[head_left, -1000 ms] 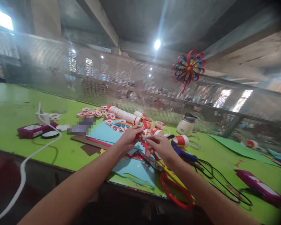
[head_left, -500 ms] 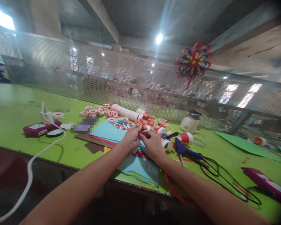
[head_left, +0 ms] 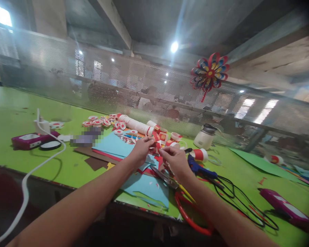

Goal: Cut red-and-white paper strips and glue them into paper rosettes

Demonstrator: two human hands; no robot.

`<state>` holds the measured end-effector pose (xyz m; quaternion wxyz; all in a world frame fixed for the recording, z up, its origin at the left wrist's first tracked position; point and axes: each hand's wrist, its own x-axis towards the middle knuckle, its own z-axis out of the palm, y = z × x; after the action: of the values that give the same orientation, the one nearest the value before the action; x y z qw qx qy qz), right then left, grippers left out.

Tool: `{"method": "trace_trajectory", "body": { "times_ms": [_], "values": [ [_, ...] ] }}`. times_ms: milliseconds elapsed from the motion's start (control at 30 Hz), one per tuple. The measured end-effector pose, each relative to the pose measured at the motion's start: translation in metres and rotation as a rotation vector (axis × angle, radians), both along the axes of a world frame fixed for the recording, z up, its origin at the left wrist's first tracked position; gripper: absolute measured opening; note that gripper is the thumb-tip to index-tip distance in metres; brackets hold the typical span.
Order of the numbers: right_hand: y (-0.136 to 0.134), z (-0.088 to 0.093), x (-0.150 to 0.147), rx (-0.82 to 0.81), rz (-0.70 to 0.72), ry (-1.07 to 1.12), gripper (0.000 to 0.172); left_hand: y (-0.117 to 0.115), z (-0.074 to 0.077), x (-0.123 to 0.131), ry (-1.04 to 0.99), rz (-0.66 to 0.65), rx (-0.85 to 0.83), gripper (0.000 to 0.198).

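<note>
My left hand [head_left: 141,151] and my right hand [head_left: 175,160] are pinched around the ends of a small red paper piece [head_left: 157,146], held up over the blue paper sheets [head_left: 110,145]. Both sets of fingers are closed. Beneath my right hand lie scissors with open metal blades [head_left: 166,177] and a red handle [head_left: 187,216], partly covered by my right forearm. Several red and white paper cups [head_left: 175,137] stand and lie just behind my hands. To the right of my right hand rests a blue glue gun [head_left: 202,168] with a black cord.
A white stacked roll [head_left: 135,124] and several red-and-white discs [head_left: 98,121] lie behind. At left are a purple device [head_left: 27,140] and white cable [head_left: 28,175]. At right are a kettle-like jug [head_left: 204,137], green paper [head_left: 260,164] and a second purple device [head_left: 285,204].
My hands have moved apart, and the red paper piece now shows stretched between them. The scissors under my right hand have come into clearer sight. The view has turned slightly right.
</note>
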<state>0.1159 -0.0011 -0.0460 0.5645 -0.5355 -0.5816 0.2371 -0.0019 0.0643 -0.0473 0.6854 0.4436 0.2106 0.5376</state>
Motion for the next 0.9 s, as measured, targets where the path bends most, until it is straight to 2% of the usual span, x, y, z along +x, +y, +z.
{"method": "trace_trajectory", "body": {
  "times_ms": [200,400,533,900],
  "values": [
    [0.000,0.003,0.018,0.048,0.027,0.044,0.028,-0.002,-0.006,0.006,0.114,-0.080,0.120,0.012],
    [-0.001,0.003,0.024,0.090,0.014,-0.026,0.024,-0.011,0.002,0.005,0.109,-0.131,0.157,0.018],
    [0.000,0.003,0.027,0.087,0.020,-0.039,0.022,-0.017,0.007,0.005,0.067,-0.132,0.147,0.019],
    [-0.002,0.002,0.029,0.087,0.018,-0.030,0.019,-0.018,0.006,0.006,0.076,-0.100,0.153,0.014]
  ]
}}
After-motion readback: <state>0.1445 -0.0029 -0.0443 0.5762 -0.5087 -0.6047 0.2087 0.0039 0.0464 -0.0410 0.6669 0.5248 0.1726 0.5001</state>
